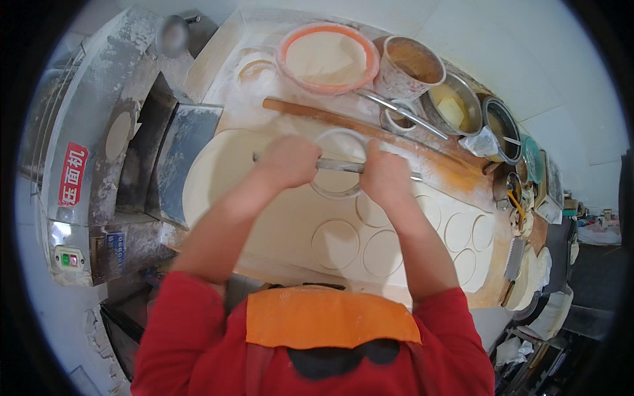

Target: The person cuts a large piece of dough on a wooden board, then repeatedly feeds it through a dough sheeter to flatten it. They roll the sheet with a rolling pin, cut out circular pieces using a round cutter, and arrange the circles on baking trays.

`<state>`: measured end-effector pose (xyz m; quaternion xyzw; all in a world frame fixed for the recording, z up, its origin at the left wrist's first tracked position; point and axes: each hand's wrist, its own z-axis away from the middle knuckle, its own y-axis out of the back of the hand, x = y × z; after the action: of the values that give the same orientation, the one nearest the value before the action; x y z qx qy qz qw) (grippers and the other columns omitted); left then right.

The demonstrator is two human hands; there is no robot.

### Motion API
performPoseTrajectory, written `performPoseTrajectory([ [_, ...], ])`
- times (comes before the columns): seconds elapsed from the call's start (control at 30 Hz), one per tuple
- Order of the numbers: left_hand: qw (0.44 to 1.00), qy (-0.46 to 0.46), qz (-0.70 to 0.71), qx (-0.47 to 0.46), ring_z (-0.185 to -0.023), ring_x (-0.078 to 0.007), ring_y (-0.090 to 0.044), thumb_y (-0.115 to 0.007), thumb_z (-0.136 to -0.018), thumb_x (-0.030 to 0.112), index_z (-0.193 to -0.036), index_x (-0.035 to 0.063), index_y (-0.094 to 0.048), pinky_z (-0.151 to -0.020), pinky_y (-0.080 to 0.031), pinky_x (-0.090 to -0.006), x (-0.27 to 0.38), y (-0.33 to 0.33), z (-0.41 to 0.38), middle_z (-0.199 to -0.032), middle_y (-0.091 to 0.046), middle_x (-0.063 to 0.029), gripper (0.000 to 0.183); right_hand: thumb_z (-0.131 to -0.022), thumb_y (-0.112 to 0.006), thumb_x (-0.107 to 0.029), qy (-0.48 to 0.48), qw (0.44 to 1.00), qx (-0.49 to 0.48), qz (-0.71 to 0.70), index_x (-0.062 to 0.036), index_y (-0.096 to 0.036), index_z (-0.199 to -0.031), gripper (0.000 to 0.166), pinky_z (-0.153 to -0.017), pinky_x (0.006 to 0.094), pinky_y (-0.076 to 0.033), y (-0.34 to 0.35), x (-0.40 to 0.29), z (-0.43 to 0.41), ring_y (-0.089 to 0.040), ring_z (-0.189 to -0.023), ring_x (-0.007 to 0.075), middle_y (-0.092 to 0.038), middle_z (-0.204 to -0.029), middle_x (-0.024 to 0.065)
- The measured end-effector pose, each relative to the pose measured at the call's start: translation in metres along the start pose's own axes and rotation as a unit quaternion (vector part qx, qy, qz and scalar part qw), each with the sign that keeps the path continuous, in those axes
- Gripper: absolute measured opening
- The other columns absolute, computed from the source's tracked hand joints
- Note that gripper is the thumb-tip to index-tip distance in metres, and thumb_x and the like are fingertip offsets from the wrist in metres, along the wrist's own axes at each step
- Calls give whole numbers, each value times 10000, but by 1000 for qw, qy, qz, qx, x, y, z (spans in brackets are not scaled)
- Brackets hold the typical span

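My left hand (292, 161) and my right hand (389, 173) are both closed around a metal bar (342, 165). The bar crosses a round ring cutter (342, 196), which lies between my two fists over a wide, pale sheet of dough (277, 227). Whether the cutter's edge presses into the dough or just rests on it, I cannot tell. Several round outlines are cut in the sheet nearer to me and to the right, among them one dough circle (335, 244) beside another. My right forearm hides part of the sheet and some outlines.
A floury dough-rolling machine (104, 89) stands at the left. Behind the dough lie a long wooden stick (317, 114) and a metal rod (426, 123). An orange-rimmed basin (287, 74), a plastic bucket (403, 91) and a metal pot (475, 111) line the back. A scraper (515, 257) lies right.
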<state>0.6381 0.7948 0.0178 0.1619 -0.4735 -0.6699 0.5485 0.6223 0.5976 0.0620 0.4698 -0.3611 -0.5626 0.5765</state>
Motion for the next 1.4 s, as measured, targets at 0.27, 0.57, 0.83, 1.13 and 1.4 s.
performPoseTrajectory([
  [0.27,995,-47,13,85,-822,-354,-672,-630,-778,246,-891,83,-710,-720,-523,-466,-43,58,32,-835,-678,-201,214,-718,-617,-86,79,996,51,-5,2,-524,-957,271,-603,500,-498,30,-41,-22,-641,-662,396,-643,-680,183],
  [0.57,998,-26,-31,-52,-807,-354,-673,-633,-757,218,-866,65,-709,-714,-517,-469,-121,75,34,-822,-671,-223,202,-773,-563,-107,32,997,-63,-32,5,-565,-1050,299,-718,460,-531,37,-121,-41,-673,-821,370,-672,-814,226],
  [0.83,997,64,42,31,-847,-357,-670,-609,-772,178,-854,25,-713,-735,-522,-471,-155,32,8,-888,-675,-224,202,-769,-576,-93,161,980,-108,50,-21,-558,-958,203,-690,472,-529,-19,-114,-125,-669,-783,368,-670,-814,217],
  [1.13,990,105,81,-44,-874,-356,-661,-666,-784,277,-1031,84,-699,-801,-515,-435,-196,-23,126,-909,-683,-186,316,-740,-615,-133,180,973,-142,-32,-6,-594,-929,228,-730,449,-532,-53,-213,-61,-680,-819,339,-676,-821,214],
  [1.4,862,314,129,376,-1014,-381,-614,-730,-759,315,-1203,37,-585,-841,-491,-433,-271,-17,144,-1148,-621,-237,544,-721,-737,-330,-41,943,-20,-329,-7,-676,-842,350,-582,379,-533,9,-134,-190,-659,-638,256,-680,-797,161],
])
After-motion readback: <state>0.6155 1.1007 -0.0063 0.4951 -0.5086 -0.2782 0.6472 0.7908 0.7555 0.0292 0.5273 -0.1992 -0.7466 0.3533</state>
